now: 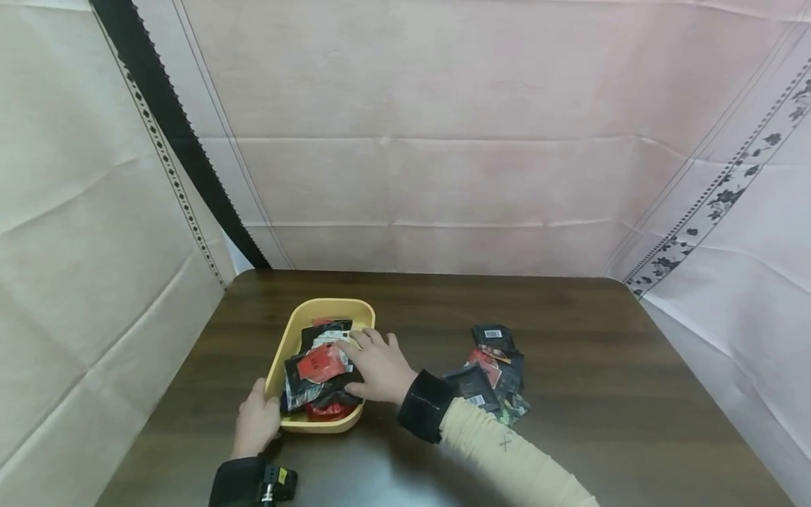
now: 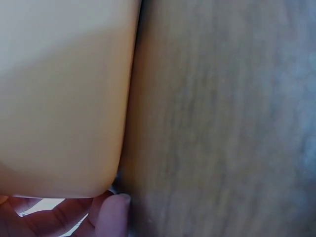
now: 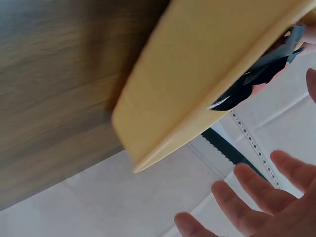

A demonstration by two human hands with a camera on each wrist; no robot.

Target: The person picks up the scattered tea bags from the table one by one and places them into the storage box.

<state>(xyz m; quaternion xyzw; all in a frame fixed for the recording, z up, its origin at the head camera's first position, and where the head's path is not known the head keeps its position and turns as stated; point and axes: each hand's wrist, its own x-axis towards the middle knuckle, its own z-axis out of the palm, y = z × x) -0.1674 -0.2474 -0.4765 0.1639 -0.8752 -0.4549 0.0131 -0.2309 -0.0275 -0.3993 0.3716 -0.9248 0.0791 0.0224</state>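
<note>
A yellow plastic bin (image 1: 293, 331) stands on the table, filled with black and red small packets (image 1: 321, 362). My left hand (image 1: 256, 420) holds the bin at its near left corner; in the left wrist view the thumb (image 2: 114, 217) and curled fingers lie against that corner. Over the bin's right side reaches my right hand (image 1: 382, 367), its fingers spread above the packets. The right wrist view shows these fingers (image 3: 232, 202) apart from each other, with nothing between them. Whether a fingertip touches a packet I cannot tell.
A loose pile of black and red packets (image 1: 493, 370) lies on the brown table (image 1: 589, 394), right of the bin and close to the right forearm. Pale cloth (image 1: 443, 176) hangs behind the table and at its sides.
</note>
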